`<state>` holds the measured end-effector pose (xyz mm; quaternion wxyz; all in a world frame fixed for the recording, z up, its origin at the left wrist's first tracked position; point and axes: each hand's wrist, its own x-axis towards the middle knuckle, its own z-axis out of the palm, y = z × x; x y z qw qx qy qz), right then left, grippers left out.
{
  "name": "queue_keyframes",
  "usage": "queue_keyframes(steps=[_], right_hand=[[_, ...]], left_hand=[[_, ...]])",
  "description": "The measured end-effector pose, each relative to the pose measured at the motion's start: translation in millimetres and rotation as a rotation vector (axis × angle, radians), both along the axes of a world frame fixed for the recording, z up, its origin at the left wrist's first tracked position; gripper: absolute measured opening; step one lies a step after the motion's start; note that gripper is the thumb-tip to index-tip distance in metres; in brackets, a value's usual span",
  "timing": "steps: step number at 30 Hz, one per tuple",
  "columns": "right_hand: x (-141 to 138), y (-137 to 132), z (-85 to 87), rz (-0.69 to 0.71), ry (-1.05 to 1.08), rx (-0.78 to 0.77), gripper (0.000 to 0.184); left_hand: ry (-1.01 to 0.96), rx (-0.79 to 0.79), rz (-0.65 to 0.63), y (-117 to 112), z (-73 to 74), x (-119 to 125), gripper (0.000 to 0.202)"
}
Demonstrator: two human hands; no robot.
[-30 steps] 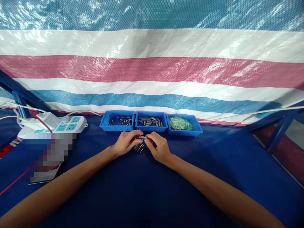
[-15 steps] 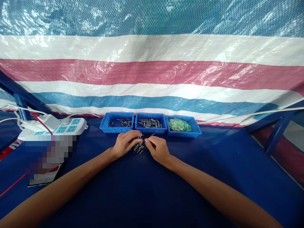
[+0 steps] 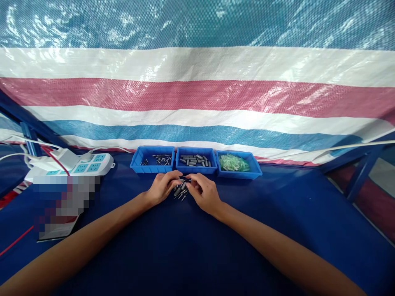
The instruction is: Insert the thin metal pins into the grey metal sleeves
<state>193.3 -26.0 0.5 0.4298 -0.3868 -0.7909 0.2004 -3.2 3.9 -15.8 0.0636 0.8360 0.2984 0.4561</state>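
My left hand (image 3: pixel 163 187) pinches a small dark cylindrical part (image 3: pixel 182 177) between thumb and fingertips. Facing it, my right hand (image 3: pixel 203 192) is closed on a thin dark rod, mostly covered by the fingers. The two parts meet end to end between the hands, though the exact fit is too small to make out. Just beneath the fingertips lies a small pile of metal rods and grey cylinders (image 3: pixel 181 192) on the dark blue table (image 3: pixel 185 246).
Three blue bins stand behind the hands: one with thin rods (image 3: pixel 135 162), one with grey cylinders (image 3: pixel 196 169), one with green clear sleeves (image 3: pixel 239 174). To the left are a white power strip (image 3: pixel 103 163) with cables and a flat phone-like device (image 3: pixel 58 234). A striped sheet (image 3: pixel 197 94) hangs behind.
My right hand's fingers have moved left to the part in my left hand, bringing the rod, which stuck out earlier, against it. The pile and bins stay put.
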Motion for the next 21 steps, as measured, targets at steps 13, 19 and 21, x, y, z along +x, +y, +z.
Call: queue_keyframes(steps=[13,19,21], right_hand=[[-0.8,0.3,-4.8,0.077,-0.144,0.122,0.019],[1.4,0.0,-1.1,0.003,0.021,0.030,0.017],[1.7,0.7,0.0,-0.017,0.055,0.017,0.017]], left_hand=[[0.074,0.040,-0.087,-0.6,1.3,-0.2,0.027],[0.029,-0.114,-0.018,-4.2,12.9,2.3,0.033],[0.070,-0.096,0.001,-4.8,15.9,3.9,0.031]])
